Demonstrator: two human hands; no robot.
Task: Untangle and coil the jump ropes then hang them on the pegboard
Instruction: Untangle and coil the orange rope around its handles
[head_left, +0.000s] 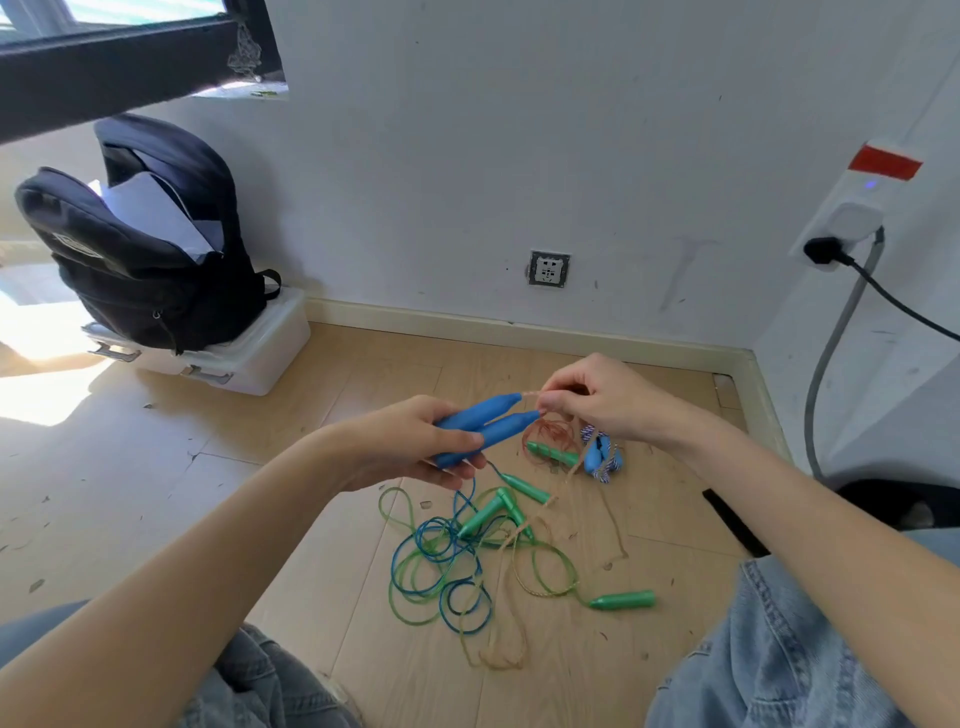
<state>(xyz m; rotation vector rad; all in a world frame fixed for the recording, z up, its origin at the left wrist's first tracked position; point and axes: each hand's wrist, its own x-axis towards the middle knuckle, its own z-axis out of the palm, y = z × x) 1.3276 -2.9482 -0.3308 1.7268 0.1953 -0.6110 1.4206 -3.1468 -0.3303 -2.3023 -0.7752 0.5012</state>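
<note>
My left hand (415, 447) grips two blue jump-rope handles (485, 423) side by side, tips pointing right. My right hand (597, 400) pinches the thin tan rope (530, 396) where it leaves the handle tips. Below, on the wooden floor, lies a tangle of green and blue ropes (441, 566) with several green handles (493, 512), one green handle (623, 601) lying apart to the right. The tan rope (493, 660) trails down through the pile. A coiled blue-handled rope (600, 454) with blue-white cord rests further back, beside a reddish coil (548, 431).
A black backpack (140, 249) sits on a white plastic box (249, 353) at the left wall. A wall socket (549, 268) is straight ahead, a power strip (841, 228) with cables on the right. My jeans-clad knees (779, 649) frame the floor. No pegboard is visible.
</note>
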